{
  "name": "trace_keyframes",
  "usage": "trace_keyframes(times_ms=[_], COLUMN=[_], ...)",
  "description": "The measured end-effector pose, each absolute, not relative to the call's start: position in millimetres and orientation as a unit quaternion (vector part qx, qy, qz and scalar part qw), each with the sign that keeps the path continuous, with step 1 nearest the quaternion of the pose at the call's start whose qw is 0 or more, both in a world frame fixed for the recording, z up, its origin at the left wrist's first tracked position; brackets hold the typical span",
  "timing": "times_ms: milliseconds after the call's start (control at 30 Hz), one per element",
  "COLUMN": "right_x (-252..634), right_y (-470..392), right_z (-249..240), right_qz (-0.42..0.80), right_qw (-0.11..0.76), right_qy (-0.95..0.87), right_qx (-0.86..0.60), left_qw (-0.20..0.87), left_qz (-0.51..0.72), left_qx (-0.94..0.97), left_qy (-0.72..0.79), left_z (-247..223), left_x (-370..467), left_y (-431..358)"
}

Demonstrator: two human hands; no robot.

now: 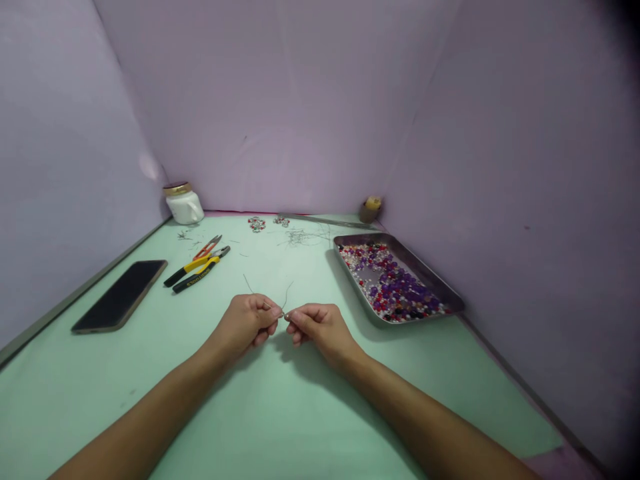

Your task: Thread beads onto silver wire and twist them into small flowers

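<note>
My left hand and my right hand meet fingertip to fingertip above the middle of the green tabletop. Both are closed in a pinch on a thin wire, whose loose ends stick up behind the fingers. One end rises over the left hand and another curves upward between the two hands. Whether a bead sits on the wire between the fingertips I cannot tell. Right of my hands stands a metal tray holding purple, red, white and black beads.
To the left lie a phone, yellow-and-black pliers and a red-handled cutter. Farther back are a white jar, beaded wire pieces, loose wires, a long thin rod and a small yellow-topped object. Walls enclose three sides.
</note>
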State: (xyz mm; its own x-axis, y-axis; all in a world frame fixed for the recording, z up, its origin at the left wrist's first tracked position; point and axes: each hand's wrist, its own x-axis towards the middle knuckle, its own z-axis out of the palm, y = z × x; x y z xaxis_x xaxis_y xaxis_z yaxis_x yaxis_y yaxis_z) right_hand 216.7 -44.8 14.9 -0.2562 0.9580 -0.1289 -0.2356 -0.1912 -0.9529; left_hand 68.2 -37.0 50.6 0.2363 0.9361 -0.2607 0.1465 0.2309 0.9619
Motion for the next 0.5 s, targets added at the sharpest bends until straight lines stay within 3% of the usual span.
trace_keyframes(times_ms=[333,500], right_x=[218.6,219.4], right_y=[-47.3,-45.8], right_z=[13.9,14.5], right_qz=[0.706,0.708], right_qw=[0.49,0.48], right_qy=[-0.404,-0.414], right_qx=[-0.314,-0.309], left_qw=[0.755,0.734], left_qz=[0.354,0.358], left_qx=[0.389,0.417], left_qy=[0.393,0.399], left_z=[44.2,43.7], left_x=[67.5,65.4], left_y=[-37.5,-36.9])
